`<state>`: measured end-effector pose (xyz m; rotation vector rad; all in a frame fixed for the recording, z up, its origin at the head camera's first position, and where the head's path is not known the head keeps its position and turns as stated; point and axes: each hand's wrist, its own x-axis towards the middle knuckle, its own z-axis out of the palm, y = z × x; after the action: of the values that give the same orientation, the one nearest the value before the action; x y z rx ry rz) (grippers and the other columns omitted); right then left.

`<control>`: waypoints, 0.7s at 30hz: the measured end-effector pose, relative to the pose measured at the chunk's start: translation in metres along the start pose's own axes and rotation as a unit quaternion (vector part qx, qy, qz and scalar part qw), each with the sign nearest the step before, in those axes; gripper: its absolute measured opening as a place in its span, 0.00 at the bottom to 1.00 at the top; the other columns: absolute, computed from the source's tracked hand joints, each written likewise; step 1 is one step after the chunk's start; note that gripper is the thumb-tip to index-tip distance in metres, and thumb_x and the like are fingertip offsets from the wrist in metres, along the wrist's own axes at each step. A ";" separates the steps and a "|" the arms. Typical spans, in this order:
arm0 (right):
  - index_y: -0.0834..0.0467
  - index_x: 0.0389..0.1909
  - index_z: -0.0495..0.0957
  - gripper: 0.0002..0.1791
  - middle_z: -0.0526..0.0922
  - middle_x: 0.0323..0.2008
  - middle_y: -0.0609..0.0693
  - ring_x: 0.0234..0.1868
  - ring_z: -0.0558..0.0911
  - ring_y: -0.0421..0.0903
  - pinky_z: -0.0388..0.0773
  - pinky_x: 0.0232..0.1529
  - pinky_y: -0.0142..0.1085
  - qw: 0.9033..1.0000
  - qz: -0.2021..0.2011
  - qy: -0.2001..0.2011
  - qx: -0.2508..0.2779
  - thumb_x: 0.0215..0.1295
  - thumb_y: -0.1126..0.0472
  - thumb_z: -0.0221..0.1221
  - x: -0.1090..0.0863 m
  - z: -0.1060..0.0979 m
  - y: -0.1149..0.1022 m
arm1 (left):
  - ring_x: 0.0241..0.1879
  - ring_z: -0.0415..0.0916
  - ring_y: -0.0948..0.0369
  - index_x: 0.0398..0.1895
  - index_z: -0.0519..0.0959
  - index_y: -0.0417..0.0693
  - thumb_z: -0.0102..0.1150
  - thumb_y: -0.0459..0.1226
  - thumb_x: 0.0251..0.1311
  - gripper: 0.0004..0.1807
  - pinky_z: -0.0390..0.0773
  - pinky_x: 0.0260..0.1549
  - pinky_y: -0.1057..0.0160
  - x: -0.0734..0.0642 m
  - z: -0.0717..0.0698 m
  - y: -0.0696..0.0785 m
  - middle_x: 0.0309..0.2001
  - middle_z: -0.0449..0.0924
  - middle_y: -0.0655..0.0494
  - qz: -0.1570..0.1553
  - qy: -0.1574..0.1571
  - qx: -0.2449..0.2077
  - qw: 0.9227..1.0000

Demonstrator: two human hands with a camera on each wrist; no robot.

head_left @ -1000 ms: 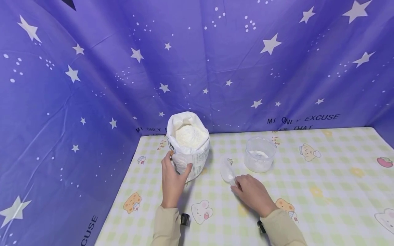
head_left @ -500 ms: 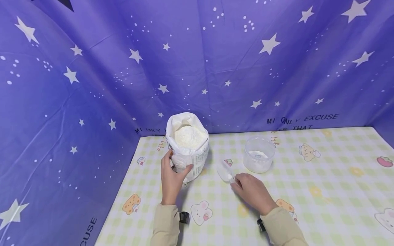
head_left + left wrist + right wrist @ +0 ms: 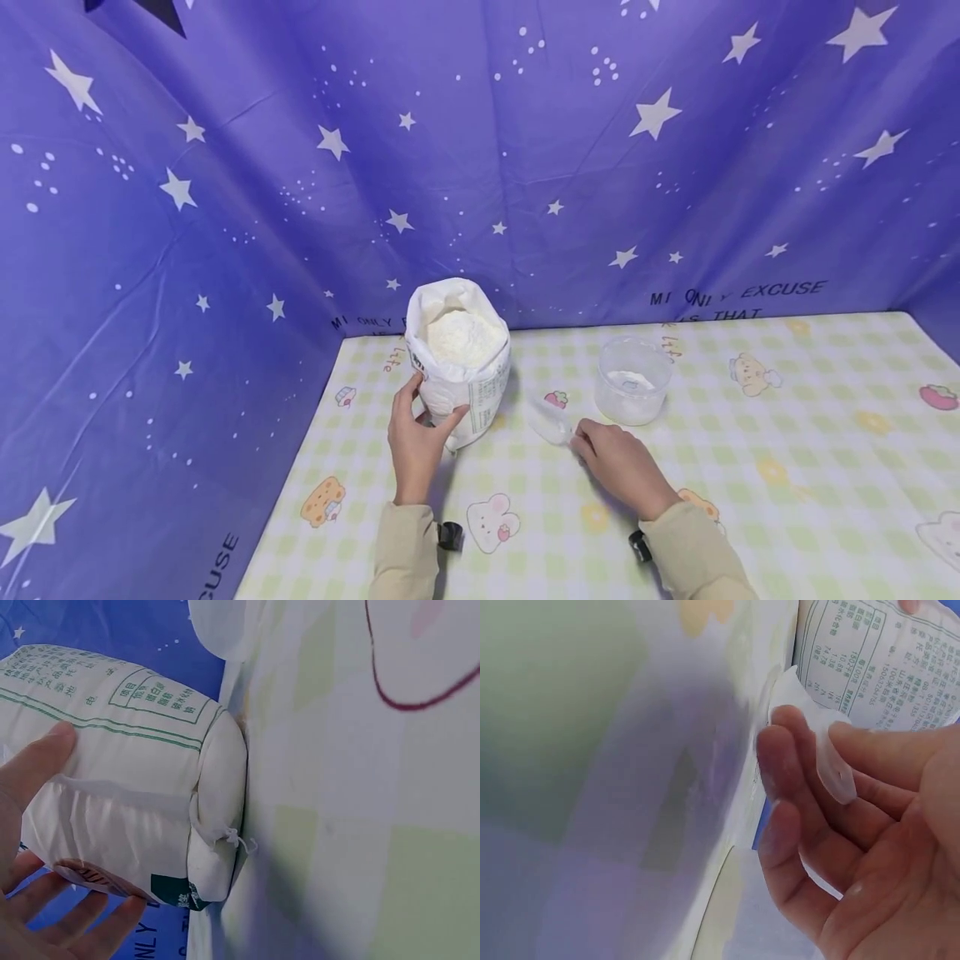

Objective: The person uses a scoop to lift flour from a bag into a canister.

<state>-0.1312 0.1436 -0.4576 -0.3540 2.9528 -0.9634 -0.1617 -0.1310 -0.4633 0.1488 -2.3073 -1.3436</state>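
Observation:
A white flour sack point(image 3: 483, 392), its top open and heaped with pale flour point(image 3: 461, 335), stands at the table's back left. My left hand point(image 3: 416, 450) holds the sack's near side, thumb on the printed front and fingers round the other side. In the left wrist view that thumb lies by the green lettering on the sack point(image 3: 127, 757). To the right, my right hand point(image 3: 622, 467) pinches the handle of a clear plastic scoop point(image 3: 549, 421) between thumb and fingers. The right wrist view shows the scoop's handle point(image 3: 836, 772); the scoop's bowl is mostly hidden there.
A round clear tub point(image 3: 633, 383) with some white powder in its bottom stands behind and right of the scoop. A checked cloth point(image 3: 825, 467) with cartoon prints covers the table. Purple starry curtains point(image 3: 487, 167) close off the back and left side.
The scoop in my right hand has swung slightly left, toward the sack. My left hand stays on the sack, which keeps its place, and the tub has not moved.

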 end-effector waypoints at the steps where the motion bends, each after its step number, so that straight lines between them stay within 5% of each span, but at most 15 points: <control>1: 0.54 0.27 0.75 0.11 0.69 0.17 0.42 0.18 0.65 0.39 0.62 0.21 0.31 1.000 -0.001 -0.001 0.003 0.72 0.62 0.55 0.000 0.000 0.001 | 0.62 0.73 0.55 0.67 0.70 0.49 0.81 0.45 0.43 0.45 0.85 0.50 0.61 -0.001 0.000 -0.001 0.62 0.73 0.52 -0.001 0.001 0.000 1.000; 21: 0.58 0.33 0.79 0.09 0.79 0.21 0.45 0.19 0.72 0.34 0.71 0.25 0.29 0.996 -0.025 0.051 0.067 0.74 0.63 0.54 0.004 -0.017 0.004 | 0.62 0.74 0.49 0.66 0.72 0.45 0.80 0.43 0.44 0.43 0.86 0.48 0.58 -0.004 0.001 0.000 0.66 0.71 0.49 0.015 0.017 -0.018 1.000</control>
<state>-0.1373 0.1555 -0.4458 -0.3877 2.9602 -1.2133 -0.1583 -0.1287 -0.4648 0.1241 -2.2471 -1.3581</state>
